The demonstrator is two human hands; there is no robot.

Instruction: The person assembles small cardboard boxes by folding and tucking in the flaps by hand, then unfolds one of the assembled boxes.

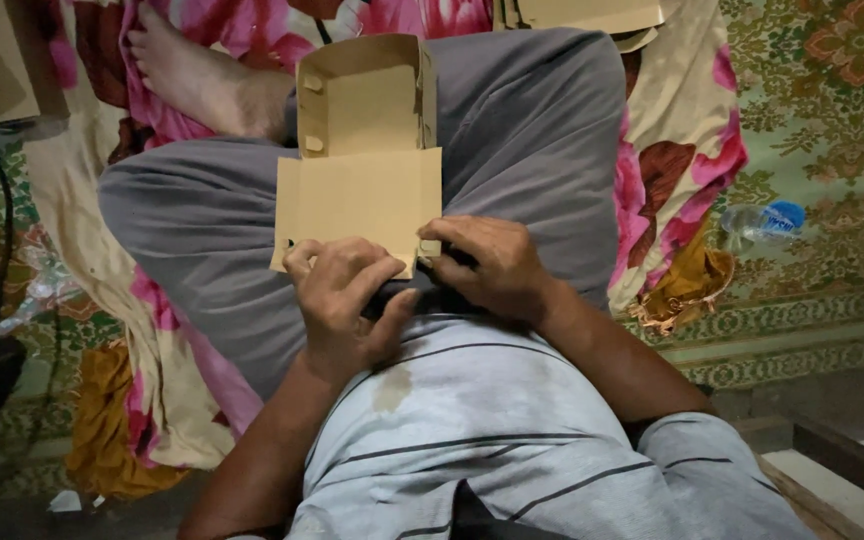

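A striped grey shirt point(512, 440) fills the near edge of the view, and both forearms are seen reaching forward from it to the lap. A flat brown cardboard box blank point(362, 170) is laid on the grey trousers point(532, 130), across the crossed legs, with its near edge held at the waist. The left hand point(347, 295) is closed on the near left corner of the blank, its fingers point(327, 262) curled over the edge and the thumb pressed underneath. The right hand point(492, 265) is clenched on the near right corner, where a small tab is pinched between thumb and forefinger. The far half of the blank is folded upward into a shallow tray shape, with two small tabs shown on its left wall. A bare foot point(202, 75) is seen beyond the left knee, resting on a pink flowered cloth point(682, 140) that is spread under the legs. More brown cardboard point(592, 15) is laid at the top edge, just past the right knee. A clear plastic bottle with a blue cap point(762, 222) is laid on its side on the green patterned carpet point(832, 120) to the right, well apart from the hands. A dark cable point(2, 220), probably, is run along the left edge.
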